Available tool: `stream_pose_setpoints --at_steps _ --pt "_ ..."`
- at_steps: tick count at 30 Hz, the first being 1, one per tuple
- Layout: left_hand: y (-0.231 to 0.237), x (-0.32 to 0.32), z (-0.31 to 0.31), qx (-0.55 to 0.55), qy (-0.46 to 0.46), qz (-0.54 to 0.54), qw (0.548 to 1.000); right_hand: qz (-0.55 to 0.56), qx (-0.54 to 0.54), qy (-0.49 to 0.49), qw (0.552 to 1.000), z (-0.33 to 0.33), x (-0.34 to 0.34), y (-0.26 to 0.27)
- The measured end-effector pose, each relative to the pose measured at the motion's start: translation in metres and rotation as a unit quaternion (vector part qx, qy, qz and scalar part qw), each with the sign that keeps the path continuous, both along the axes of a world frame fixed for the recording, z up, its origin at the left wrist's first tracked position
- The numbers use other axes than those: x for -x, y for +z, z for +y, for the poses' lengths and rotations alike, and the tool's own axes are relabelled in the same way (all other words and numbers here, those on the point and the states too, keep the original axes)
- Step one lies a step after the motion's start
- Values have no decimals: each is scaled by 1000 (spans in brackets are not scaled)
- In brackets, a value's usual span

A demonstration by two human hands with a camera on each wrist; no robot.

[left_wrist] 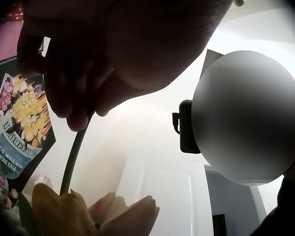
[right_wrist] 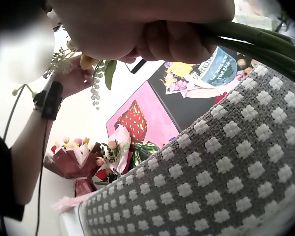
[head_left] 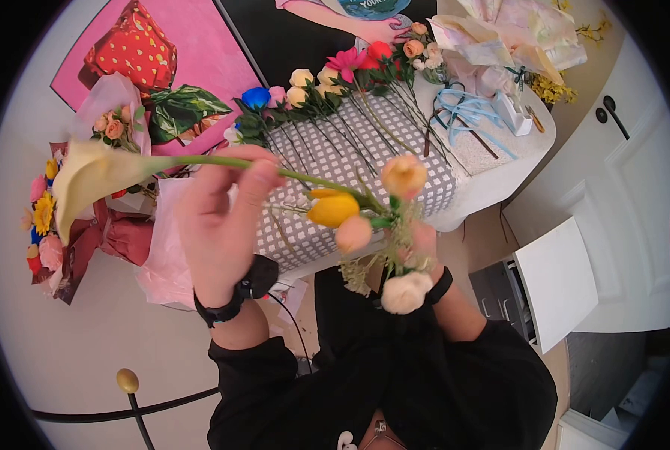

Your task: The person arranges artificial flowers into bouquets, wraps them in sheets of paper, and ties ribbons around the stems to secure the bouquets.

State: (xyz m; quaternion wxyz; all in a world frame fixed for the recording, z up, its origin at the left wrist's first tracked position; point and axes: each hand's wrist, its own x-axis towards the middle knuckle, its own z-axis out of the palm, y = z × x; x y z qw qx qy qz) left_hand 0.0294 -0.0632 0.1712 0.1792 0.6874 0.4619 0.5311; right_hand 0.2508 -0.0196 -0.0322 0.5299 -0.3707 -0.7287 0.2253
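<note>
My left hand (head_left: pixel 218 210) pinches the green stem of a cream calla lily (head_left: pixel 98 180) between thumb and fingers, the bloom pointing left. In the left wrist view the stem (left_wrist: pixel 74 160) runs down from the fingertips past a yellow tulip (left_wrist: pixel 61 211). My right hand (head_left: pixel 425 244) grips a small bunch, partly hidden behind its blooms: a yellow tulip (head_left: pixel 333 211), peach flowers (head_left: pixel 404 177), a white bloom (head_left: pixel 406 292) and pale green sprigs (head_left: pixel 357 274). The lily's lower stem reaches into this bunch. In the right wrist view, several green stems (right_wrist: pixel 265 42) stick out from the fist.
Loose flowers, among them a blue rose (head_left: pixel 256 98), line the far side of the table's checked cloth (head_left: pixel 425 184). Light blue ribbon (head_left: pixel 466 112) lies at the right near wrapping paper (head_left: pixel 507 37). Wrapped bouquets (head_left: pixel 117 232) stand at the left. Another person's hand (head_left: pixel 380 30) appears on a poster behind.
</note>
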Motion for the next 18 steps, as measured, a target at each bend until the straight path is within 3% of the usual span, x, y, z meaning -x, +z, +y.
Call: stream_pose_setpoints --at_steps 2,3,4,6,7,9,11,15,18 --pt "1 10 2 -77 72 -132 986 24 166 -33 985 -4 3 -3" --pt "1 15 -1 -98 70 -166 979 63 145 4 987 -2 3 -2" --pt "-2 18 -4 -97 70 -167 979 101 124 40 986 1 4 7" --pt "-14 22 -15 -64 50 -121 989 193 260 54 945 5 9 9" --pt "-20 12 -19 -23 45 -94 994 191 262 54 945 7 6 8" --pt "-39 -6 -20 65 30 -56 996 294 419 189 838 11 -1 4" --pt "-65 -20 -11 90 -12 29 995 312 431 224 817 9 2 15" --pt "-90 -45 -7 148 -42 71 986 335 454 292 773 6 4 28" --pt "-117 -62 -1 149 -62 39 986 321 414 249 815 2 10 24"
